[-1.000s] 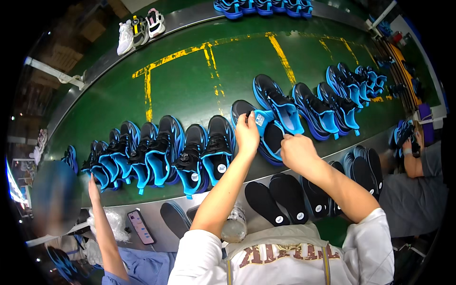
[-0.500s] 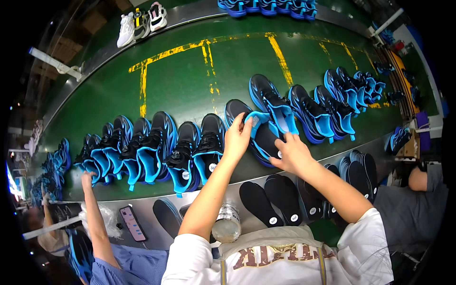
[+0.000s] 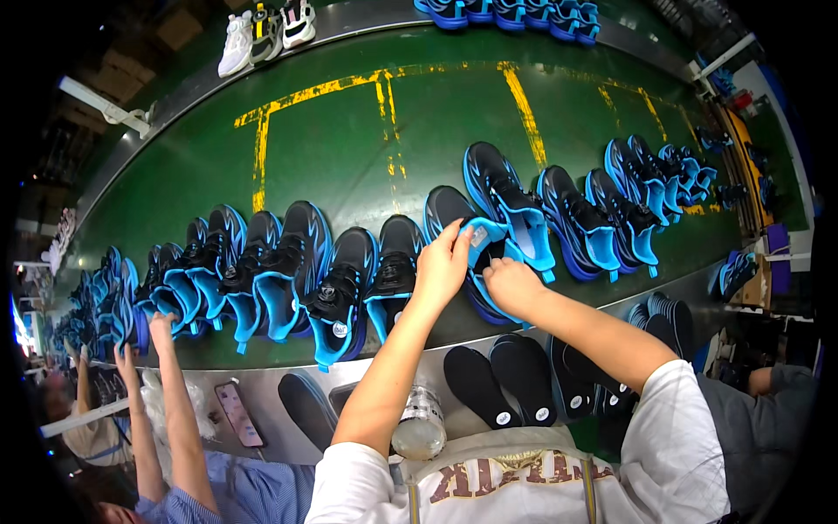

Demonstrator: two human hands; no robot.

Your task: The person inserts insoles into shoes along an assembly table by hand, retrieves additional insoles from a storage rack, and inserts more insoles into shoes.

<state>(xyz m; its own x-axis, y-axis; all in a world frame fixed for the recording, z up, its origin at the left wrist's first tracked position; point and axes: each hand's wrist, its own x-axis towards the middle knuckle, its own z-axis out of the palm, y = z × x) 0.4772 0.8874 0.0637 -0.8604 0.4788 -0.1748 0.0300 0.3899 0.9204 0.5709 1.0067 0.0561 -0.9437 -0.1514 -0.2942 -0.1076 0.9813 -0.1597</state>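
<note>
A black and blue sneaker (image 3: 458, 214) lies on the green conveyor belt (image 3: 349, 140) straight ahead of me. My left hand (image 3: 443, 264) pinches its blue tongue and holds the opening apart. My right hand (image 3: 511, 286) is closed at the shoe's opening, its fingers pressed against the blue lining; what it holds is hidden. More sneakers of the same kind stand in a row to the left (image 3: 336, 284) and to the right (image 3: 572, 218) of this one.
Black insoles (image 3: 497, 375) lie on the steel ledge near my chest, beside a clear bottle (image 3: 421, 424) and a phone (image 3: 237, 412). Another person's hands (image 3: 161, 330) reach to the shoes at the left. A seated person (image 3: 768, 410) is on my right. White sneakers (image 3: 266, 26) stand across the belt.
The row of sneakers has shifted slightly left with the belt. Both my hands stayed on the same shoe, my left moving up onto its tongue and my right closing in at the opening.
</note>
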